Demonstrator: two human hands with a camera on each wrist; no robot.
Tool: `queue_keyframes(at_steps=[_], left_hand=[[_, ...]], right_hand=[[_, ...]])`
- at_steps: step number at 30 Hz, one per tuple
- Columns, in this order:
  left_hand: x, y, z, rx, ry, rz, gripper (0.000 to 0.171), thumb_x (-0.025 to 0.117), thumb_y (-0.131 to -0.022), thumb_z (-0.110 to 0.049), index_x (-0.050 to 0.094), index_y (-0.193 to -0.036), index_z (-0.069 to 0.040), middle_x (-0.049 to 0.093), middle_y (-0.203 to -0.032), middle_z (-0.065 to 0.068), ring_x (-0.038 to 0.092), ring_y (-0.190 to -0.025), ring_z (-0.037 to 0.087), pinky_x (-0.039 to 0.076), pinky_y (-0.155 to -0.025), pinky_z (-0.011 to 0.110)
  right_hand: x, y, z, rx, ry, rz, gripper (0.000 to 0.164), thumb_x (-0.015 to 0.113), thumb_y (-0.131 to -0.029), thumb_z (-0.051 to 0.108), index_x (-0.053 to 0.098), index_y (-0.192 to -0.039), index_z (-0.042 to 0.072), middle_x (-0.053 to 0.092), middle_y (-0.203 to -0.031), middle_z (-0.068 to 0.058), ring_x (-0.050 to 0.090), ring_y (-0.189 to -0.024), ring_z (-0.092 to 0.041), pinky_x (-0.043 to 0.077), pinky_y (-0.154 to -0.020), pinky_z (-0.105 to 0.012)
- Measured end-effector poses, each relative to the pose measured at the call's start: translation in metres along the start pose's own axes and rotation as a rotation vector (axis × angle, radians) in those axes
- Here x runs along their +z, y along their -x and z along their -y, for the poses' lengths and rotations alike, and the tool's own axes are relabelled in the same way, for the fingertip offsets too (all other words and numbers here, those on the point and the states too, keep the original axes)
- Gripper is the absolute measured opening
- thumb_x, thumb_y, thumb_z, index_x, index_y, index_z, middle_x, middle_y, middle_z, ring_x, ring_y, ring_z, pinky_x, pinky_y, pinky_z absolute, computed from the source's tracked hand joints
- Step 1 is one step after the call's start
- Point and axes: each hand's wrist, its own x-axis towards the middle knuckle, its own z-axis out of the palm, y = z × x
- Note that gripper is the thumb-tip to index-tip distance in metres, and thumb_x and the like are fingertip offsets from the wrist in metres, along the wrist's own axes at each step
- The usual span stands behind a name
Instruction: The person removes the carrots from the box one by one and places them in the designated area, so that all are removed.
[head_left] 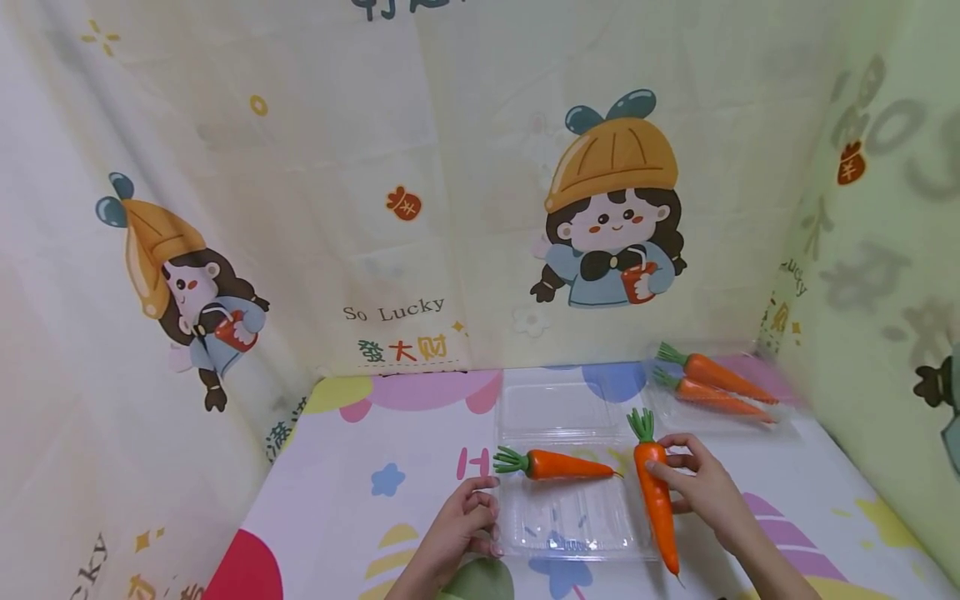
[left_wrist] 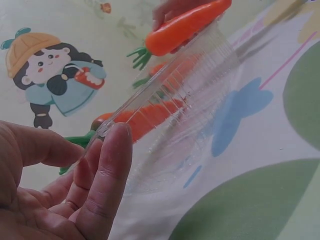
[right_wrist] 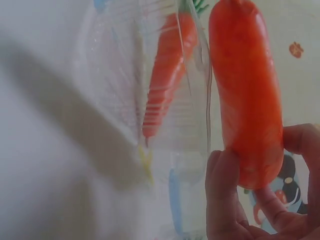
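Observation:
A clear plastic clamshell box (head_left: 592,533) lies open on the table, its lid (head_left: 555,406) folded back toward the wall. One orange carrot (head_left: 570,465) with a green top lies across the upper part of the tray. My left hand (head_left: 467,525) pinches the tray's left edge between thumb and fingers, as the left wrist view shows. Over the tray's right edge, my right hand (head_left: 701,483) holds a second carrot (head_left: 656,492) between thumb and fingers, green top pointing away and tip toward me. In the right wrist view this carrot (right_wrist: 247,95) appears just beside the clear plastic wall.
At the back right stands another clear box (head_left: 783,417) with two carrots (head_left: 720,396) in it. A patterned cloth (head_left: 420,250) hangs behind the table and along both sides. The table cover (head_left: 315,500) bears printed coloured shapes.

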Motion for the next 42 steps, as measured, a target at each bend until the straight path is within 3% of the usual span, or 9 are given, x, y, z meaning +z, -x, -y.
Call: queue_keyframes(at_steps=[6, 13, 24, 42], left_hand=[[0.0, 0.0, -0.001, 0.01, 0.009, 0.006, 0.053, 0.061, -0.093, -0.004, 0.046, -0.144, -0.003, 0.059, -0.1, 0.008, 0.06, -0.069, 0.016, 0.061, -0.059, 0.029], [0.002, 0.002, -0.001, 0.003, 0.013, 0.011, 0.053, 0.061, -0.093, -0.004, 0.046, -0.143, -0.002, 0.059, -0.1, 0.008, 0.061, -0.069, 0.016, 0.061, -0.06, 0.029], [0.001, 0.002, 0.001, -0.015, 0.009, 0.008, 0.053, 0.063, -0.093, -0.006, 0.046, -0.143, -0.003, 0.061, -0.102, 0.01, 0.063, -0.07, 0.017, 0.061, -0.063, 0.03], [0.0, 0.0, 0.0, 0.001, 0.011, 0.011, 0.051, 0.062, -0.094, -0.006, 0.047, -0.143, -0.004, 0.061, -0.102, 0.01, 0.063, -0.07, 0.017, 0.061, -0.061, 0.03]], right_hand=[[-0.011, -0.007, -0.005, 0.013, 0.05, 0.014, 0.057, 0.072, -0.097, 0.032, 0.043, -0.138, 0.004, 0.061, -0.117, -0.018, 0.068, -0.085, -0.022, 0.064, -0.069, -0.041], [-0.014, -0.009, -0.018, 0.056, 0.147, -0.012, 0.061, 0.078, -0.092, 0.034, 0.045, -0.134, 0.005, 0.059, -0.112, -0.022, 0.065, -0.077, -0.021, 0.063, -0.064, -0.039], [-0.019, -0.015, -0.033, 0.043, 0.308, -0.046, 0.063, 0.081, -0.087, 0.038, 0.048, -0.128, 0.004, 0.062, -0.107, -0.027, 0.064, -0.072, -0.019, 0.062, -0.06, -0.038], [-0.028, -0.02, -0.041, 0.067, 0.336, -0.022, 0.068, 0.081, -0.087, 0.043, 0.047, -0.128, 0.001, 0.06, -0.106, -0.027, 0.061, -0.075, -0.02, 0.061, -0.064, -0.036]])
